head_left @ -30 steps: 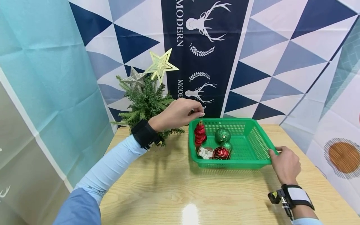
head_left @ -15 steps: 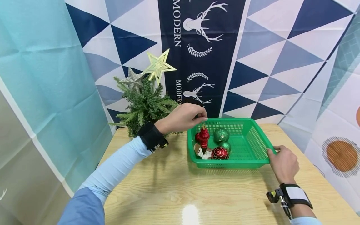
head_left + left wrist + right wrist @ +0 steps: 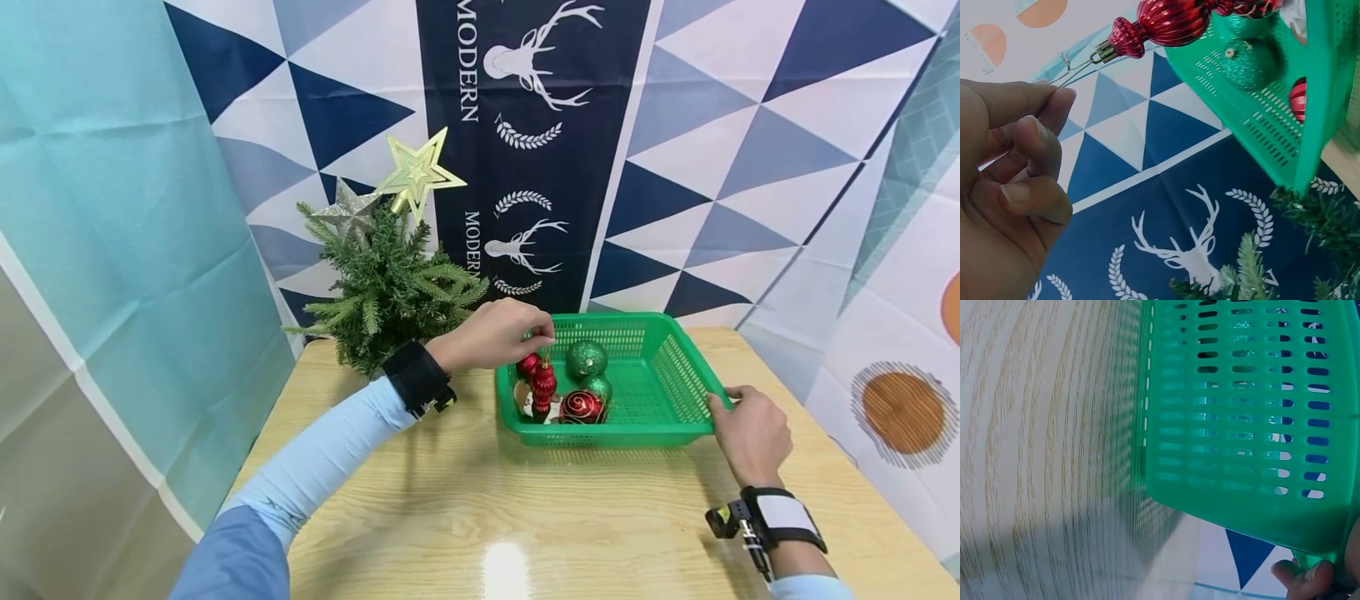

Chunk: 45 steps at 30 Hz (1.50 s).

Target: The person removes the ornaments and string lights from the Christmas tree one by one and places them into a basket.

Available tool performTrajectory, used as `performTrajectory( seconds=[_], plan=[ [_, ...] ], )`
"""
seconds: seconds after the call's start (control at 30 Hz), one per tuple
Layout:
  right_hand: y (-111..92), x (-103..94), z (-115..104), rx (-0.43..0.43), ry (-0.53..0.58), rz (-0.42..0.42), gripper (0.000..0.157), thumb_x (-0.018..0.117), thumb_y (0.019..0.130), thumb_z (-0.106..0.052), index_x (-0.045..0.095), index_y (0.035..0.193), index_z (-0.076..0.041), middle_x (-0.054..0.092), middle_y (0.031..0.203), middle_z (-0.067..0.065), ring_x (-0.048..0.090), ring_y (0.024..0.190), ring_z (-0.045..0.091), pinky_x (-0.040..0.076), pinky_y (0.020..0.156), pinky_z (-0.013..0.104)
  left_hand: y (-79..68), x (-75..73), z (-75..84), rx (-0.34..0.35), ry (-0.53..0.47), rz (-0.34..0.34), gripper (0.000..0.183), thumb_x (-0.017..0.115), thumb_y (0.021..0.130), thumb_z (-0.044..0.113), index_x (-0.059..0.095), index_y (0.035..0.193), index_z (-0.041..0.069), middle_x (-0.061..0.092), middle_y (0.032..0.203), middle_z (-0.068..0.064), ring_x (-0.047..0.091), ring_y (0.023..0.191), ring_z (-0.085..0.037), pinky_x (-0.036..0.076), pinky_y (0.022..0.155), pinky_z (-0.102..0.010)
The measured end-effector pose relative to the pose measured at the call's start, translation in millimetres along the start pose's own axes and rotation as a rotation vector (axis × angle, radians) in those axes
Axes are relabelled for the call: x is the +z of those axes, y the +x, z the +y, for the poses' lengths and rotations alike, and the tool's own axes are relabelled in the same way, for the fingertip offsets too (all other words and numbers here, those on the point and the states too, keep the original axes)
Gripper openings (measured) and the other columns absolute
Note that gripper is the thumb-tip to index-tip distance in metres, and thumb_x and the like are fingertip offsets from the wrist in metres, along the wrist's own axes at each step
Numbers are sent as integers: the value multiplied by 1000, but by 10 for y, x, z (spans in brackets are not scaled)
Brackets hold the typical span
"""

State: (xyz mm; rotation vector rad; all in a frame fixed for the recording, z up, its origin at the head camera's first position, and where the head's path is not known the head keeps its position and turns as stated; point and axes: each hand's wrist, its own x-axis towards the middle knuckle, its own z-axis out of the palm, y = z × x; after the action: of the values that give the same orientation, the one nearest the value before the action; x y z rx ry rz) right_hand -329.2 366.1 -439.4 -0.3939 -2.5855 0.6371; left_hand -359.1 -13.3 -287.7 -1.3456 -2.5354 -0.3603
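Between thumb and forefinger, my left hand (image 3: 501, 333) pinches the thin hanging loop (image 3: 1075, 76) of a red ribbed Christmas ornament (image 3: 543, 385). The ornament hangs upright at the left end of the green plastic basket (image 3: 652, 435); whether its lower tip touches anything cannot be told. Beneath and around it are a red bauble with gold swirls (image 3: 582, 407), two glittery green baubles (image 3: 587, 358), another red ornament (image 3: 528, 365) and a white and brown figure (image 3: 522, 395), partly hidden. My right hand (image 3: 753, 437) grips the basket's front right corner.
A small green Christmas tree (image 3: 390, 292) stands left of the basket, with a gold star (image 3: 418, 173) and a silver star (image 3: 349, 208) on top. The wooden table (image 3: 450, 500) runs up to a patterned cloth backdrop (image 3: 540, 167).
My left hand has moved down and slightly right, lowering the red ornament further into the basket. The right hand keeps its grip on the corner. The head view has shifted slightly.
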Motion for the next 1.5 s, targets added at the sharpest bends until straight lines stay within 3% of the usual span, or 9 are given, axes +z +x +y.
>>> performTrajectory(
  seconds=[0.27,0.4,0.53,0.67,0.8,0.9,1.07,1.27,1.5],
  plan=[
    [-34,32,6,-9,17,0,43,62,93,-28,66,114,9,67,89,25,61,66,34,36,44,36,-58,118,7,7,5,-54,14,59,99,25,73,97,22,65,89,15,54,68,4,41,60,-15],
    [-59,37,24,-7,11,0,43,62,93,-28,66,114,9,67,88,24,60,65,33,35,42,35,-134,-8,6,1,30,-32,14,60,98,26,74,100,22,68,93,14,57,73,4,42,64,-13],
    [-56,11,42,-6,12,-6,43,62,94,-28,65,115,10,66,85,25,59,61,32,34,41,35,-279,-432,-96,-14,31,100,16,63,96,27,74,101,17,70,96,9,61,80,0,44,72,-14],
    [-36,-31,51,-4,7,-5,44,61,94,-28,64,115,10,66,86,25,59,62,33,34,41,35,-542,-1092,-345,-112,71,311,18,64,96,27,73,98,11,72,95,2,63,77,-6,47,75,-21],
    [-15,-63,61,-1,0,-5,45,60,95,-29,64,116,10,66,87,25,59,62,34,34,41,35,-913,-1686,-670,-401,137,388,25,61,97,30,72,103,8,71,99,-4,58,66,-17,45,75,-30],
    [-4,-74,76,-15,-1,0,45,61,94,-29,64,116,10,66,86,25,59,62,34,34,41,35,-1193,-1878,-903,-610,105,377,30,58,98,31,70,111,7,69,105,-8,54,68,-25,41,74,-34],
    [-9,-68,90,-29,4,-2,45,62,94,-29,65,116,9,67,87,25,59,63,36,34,41,36,-1469,-1803,-1162,-765,21,385,43,57,98,38,65,124,5,66,114,-11,55,82,-25,41,71,-36],
    [-15,-10,62,-12,5,-12,44,61,94,-29,64,116,10,66,88,25,60,66,37,35,43,37,-1498,-1654,-1297,-734,44,434,39,56,99,36,69,118,4,68,106,-12,58,87,-25,40,76,-37],
    [4,37,22,-6,15,-13,45,61,94,-29,64,117,9,66,89,25,60,69,38,36,46,39,-1472,-1657,-1286,-726,83,478,28,63,96,31,69,100,4,68,92,-12,58,84,-26,37,83,-40]
  ],
)
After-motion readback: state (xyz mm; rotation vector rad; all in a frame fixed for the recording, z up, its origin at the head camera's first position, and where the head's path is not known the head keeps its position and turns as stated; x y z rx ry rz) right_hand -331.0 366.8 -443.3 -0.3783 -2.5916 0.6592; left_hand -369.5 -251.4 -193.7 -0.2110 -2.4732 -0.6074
